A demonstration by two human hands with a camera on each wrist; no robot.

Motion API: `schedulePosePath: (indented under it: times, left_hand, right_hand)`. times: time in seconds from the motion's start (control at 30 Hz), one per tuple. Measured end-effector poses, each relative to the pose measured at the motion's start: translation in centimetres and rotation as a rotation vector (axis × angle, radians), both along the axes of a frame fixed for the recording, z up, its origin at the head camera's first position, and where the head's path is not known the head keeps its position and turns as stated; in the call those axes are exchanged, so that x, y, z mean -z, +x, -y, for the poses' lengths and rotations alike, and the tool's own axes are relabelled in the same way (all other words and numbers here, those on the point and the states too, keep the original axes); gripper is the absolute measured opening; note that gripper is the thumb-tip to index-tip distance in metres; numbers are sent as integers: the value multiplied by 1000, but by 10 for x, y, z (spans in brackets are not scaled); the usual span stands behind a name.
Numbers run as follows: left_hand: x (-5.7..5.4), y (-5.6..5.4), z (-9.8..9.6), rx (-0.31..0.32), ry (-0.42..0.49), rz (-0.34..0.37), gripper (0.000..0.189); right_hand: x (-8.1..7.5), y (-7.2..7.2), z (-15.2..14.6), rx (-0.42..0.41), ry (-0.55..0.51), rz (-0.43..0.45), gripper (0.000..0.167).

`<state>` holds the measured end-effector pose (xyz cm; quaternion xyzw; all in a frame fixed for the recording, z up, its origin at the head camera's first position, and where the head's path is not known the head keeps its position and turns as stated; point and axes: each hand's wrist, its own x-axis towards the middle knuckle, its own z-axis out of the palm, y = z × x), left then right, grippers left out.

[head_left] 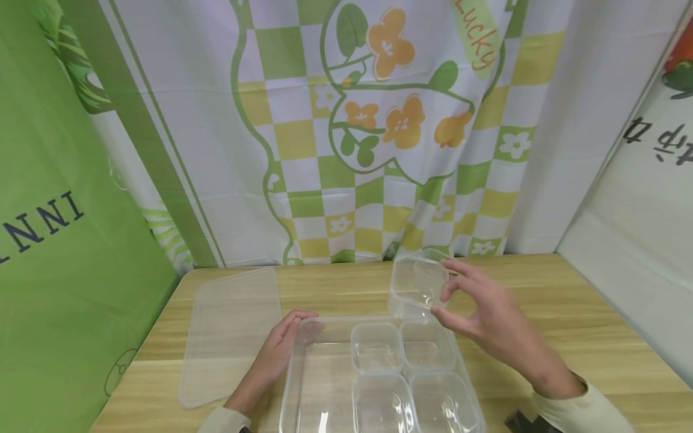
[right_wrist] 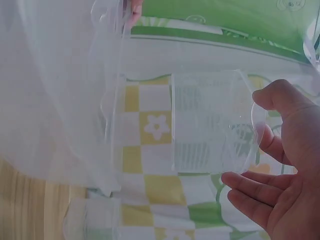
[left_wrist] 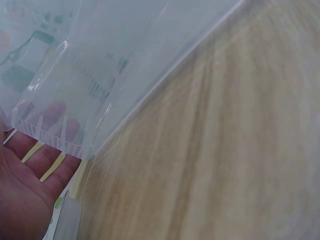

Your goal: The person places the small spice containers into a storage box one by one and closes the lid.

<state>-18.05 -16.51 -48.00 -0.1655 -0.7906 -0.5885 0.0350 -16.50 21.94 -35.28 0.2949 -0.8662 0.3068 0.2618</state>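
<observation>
A large clear plastic box (head_left: 325,391) stands at the table's front, with several small clear square bins (head_left: 377,349) filling its right side. At its far left corner my left hand (head_left: 284,340) holds the wall, the fingertips showing through the plastic in the left wrist view. My right hand (head_left: 487,313) pinches another small clear bin (head_left: 417,279) by its edge between thumb and fingers, tilted behind the box's far right corner. In the right wrist view this held bin (right_wrist: 210,122) appears on its side, and the hand (right_wrist: 285,165) has its lower fingers extended.
A flat translucent lid (head_left: 233,337) lies on the wooden table (head_left: 335,282), left of the box. One more clear bin (right_wrist: 92,217) stands beyond the box in the right wrist view. A patterned curtain (head_left: 346,198) hangs at the back edge, with a green cloth (head_left: 65,270) at left.
</observation>
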Motion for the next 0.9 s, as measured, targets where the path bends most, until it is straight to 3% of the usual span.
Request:
schedulePosePath:
  times: [0.5, 0.9]
  left_hand:
    - [3, -2, 2, 23, 12, -15, 36]
    - [1, -1, 1, 4, 12, -9, 34]
  right_hand:
    - [-8, 23, 14, -20, 24, -21, 35]
    - [-6, 33, 27, -73, 3, -24, 38]
